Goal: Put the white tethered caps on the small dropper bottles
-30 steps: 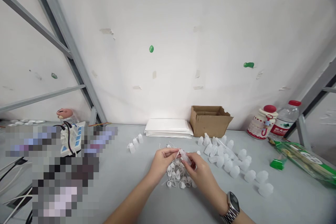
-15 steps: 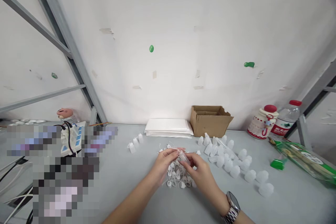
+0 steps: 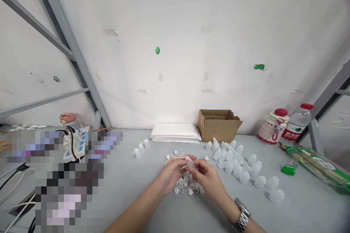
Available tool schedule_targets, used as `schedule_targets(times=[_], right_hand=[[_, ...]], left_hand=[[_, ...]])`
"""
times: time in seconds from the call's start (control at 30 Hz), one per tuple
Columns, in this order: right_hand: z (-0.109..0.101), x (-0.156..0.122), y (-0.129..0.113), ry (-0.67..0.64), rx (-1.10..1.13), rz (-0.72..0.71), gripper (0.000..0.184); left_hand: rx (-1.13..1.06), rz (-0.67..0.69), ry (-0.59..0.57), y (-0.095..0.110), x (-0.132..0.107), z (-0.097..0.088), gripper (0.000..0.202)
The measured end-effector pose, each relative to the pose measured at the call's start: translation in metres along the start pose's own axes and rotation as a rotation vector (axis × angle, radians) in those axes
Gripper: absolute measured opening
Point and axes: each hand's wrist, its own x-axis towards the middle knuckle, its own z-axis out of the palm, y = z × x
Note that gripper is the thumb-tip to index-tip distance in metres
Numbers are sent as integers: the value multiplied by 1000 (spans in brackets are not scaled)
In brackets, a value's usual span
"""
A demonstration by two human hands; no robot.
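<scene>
Both my hands meet over a heap of small white caps (image 3: 188,185) on the grey table (image 3: 136,196). My left hand (image 3: 172,173) and my right hand (image 3: 207,176) pinch a small translucent plastic bottle (image 3: 189,161) between their fingertips, just above the heap. On my right wrist sits a metal watch (image 3: 242,216). A scatter of several more white bottles (image 3: 240,169) lies to the right of my hands. Three capped bottles (image 3: 140,148) stand to the left.
A brown cardboard box (image 3: 218,123) and a stack of white sheets (image 3: 176,133) sit against the wall. At the right are a red-capped jar (image 3: 272,125), a water bottle (image 3: 296,123) and a green packet (image 3: 317,165). A power strip with cables (image 3: 73,142) lies left.
My hands have drawn closer together and dropped slightly toward the cap heap; the bottle between them has tilted and moved a little left.
</scene>
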Motion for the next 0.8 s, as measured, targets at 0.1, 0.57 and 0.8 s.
schedule_targets(times=[0.1,0.57,0.8], right_hand=[[-1,1,-8,-124,249,110,34],[0,-4,-15,-453,797,182,32],[1,-3,-14,-473,807,218,33]], left_hand=[[-27,-10,-77,0,-1,1,25],[-72,-140,-66,8,-7,9,32],[-142,-188,-89,4,-5,7,30]])
